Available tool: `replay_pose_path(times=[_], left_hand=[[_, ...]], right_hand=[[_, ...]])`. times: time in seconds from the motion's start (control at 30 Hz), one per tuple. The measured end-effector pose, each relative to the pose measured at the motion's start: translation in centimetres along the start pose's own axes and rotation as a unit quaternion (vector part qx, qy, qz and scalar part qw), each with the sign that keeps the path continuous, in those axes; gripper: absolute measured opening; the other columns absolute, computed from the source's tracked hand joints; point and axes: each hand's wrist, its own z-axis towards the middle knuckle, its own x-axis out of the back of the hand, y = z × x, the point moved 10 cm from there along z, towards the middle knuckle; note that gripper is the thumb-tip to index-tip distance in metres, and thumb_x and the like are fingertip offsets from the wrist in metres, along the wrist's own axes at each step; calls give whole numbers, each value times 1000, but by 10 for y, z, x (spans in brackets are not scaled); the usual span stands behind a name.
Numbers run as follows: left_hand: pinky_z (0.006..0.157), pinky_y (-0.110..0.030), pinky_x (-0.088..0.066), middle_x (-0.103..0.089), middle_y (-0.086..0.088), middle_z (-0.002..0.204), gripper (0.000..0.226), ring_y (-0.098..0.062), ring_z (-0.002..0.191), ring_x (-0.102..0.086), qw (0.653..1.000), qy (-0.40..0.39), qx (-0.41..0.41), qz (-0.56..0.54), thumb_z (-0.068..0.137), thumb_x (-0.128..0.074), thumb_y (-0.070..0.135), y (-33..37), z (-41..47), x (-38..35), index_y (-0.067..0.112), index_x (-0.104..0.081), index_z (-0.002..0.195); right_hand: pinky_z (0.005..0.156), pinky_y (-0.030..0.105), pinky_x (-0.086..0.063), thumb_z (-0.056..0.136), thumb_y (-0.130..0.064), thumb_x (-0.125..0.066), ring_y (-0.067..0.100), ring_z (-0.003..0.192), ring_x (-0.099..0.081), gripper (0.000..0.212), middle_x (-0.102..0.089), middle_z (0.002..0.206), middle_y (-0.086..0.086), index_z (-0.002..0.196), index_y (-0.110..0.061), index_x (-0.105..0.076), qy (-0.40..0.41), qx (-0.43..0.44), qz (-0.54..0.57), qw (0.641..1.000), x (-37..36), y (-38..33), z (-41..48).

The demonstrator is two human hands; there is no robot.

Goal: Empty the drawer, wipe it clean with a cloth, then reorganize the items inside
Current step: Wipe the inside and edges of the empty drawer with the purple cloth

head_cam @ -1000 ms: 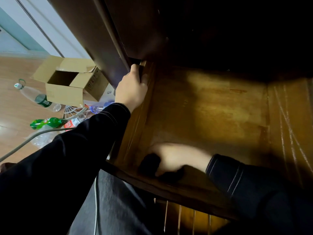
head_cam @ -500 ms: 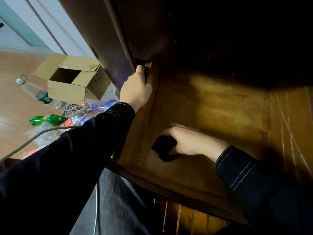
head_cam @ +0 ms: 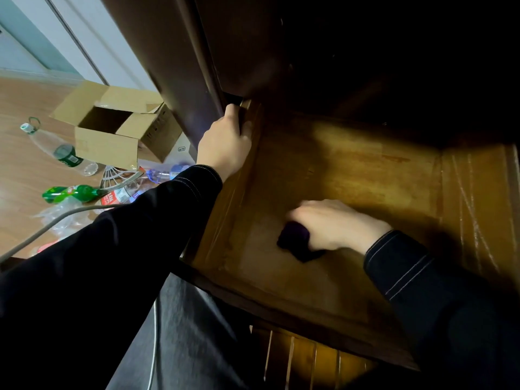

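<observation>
Wooden drawer (head_cam: 351, 170): my left hand (head_cam: 225, 142) grips its 10 o'clock edge; my right hand (head_cam: 334, 226) clutches the cloth (head_cam: 295, 243). Risk: hasty strokes could miss the dark 12 o'clock corners.

Open drawer floor (head_cam: 351, 170) surrounds the cloth (head_cam: 295, 244); the cabinet (head_cam: 253, 52) overhangs its rear.

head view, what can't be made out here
In the head view:
Back of the drawer: lost in shadow under the cabinet.
Fingers of the right hand on the dark cloth: motion-blurred.
Fingertips of the left hand: hidden over the drawer's side.
Label of the clear bottle: too small to read.
</observation>
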Motion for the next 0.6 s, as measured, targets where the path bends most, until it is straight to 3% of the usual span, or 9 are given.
replay_pose_path(times=[0.1, 0.17, 0.27, 0.4, 0.5, 0.6], left_hand=[[75, -37, -36, -63, -18, 114, 33, -42, 100, -59, 1000, -7, -2, -3, 101, -42, 36, 1, 0, -1, 13, -44, 125], [76, -38, -36, -63, -18, 114, 32, -43, 101, -59, 1000, -9, -3, -5, 101, -42, 36, 0, 0, -2, 13, -44, 124], [76, -38, -37, -63, -18, 113, 32, -43, 100, -58, 1000, -10, -2, -8, 101, -42, 36, -1, 0, -1, 13, -44, 123], [75, -38, -37, -62, -15, 110, 31, -39, 94, -57, 1000, -10, -4, -10, 102, -42, 36, 0, 0, -1, 13, -43, 123], [74, -37, -37, -58, -8, 103, 31, -31, 86, -52, 1000, -7, -7, -10, 102, -42, 36, 0, 1, -1, 14, -43, 124], [74, -36, -36, -55, -5, 100, 29, -30, 85, -50, 1000, -1, -6, -15, 101, -43, 35, -1, 2, -2, 14, -44, 122]], right_hand=[[58, 31, -41, 85, -30, -67, 26, 83, -61, 24, -48, 92, -3, 103, -28, -51, 0, 0, -19, 1000, -9, -2, -13], [57, 31, -39, 83, -37, -71, 28, 86, -62, 37, -51, 94, -1, 113, -24, -56, -4, 8, -11, 1000, -21, -19, -15], [52, 29, -35, 83, -35, -74, 30, 92, -62, 51, -53, 104, 1, 128, -24, -53, -6, 18, 31, 999, -34, -48, -8], [59, 31, -40, 84, -26, -73, 26, 98, -58, 54, -49, 117, 2, 131, -24, -49, -78, 33, 123, 989, -49, -67, -5], [59, 27, -48, 82, -34, -70, 18, 89, -61, 60, -59, 116, 6, 136, -19, -49, -183, 46, 245, 951, -52, -64, -12], [86, 37, -60, 86, -42, -66, 22, 104, -69, 61, -60, 130, 2, 141, -19, -50, -249, 10, 384, 889, -50, -58, -20]])
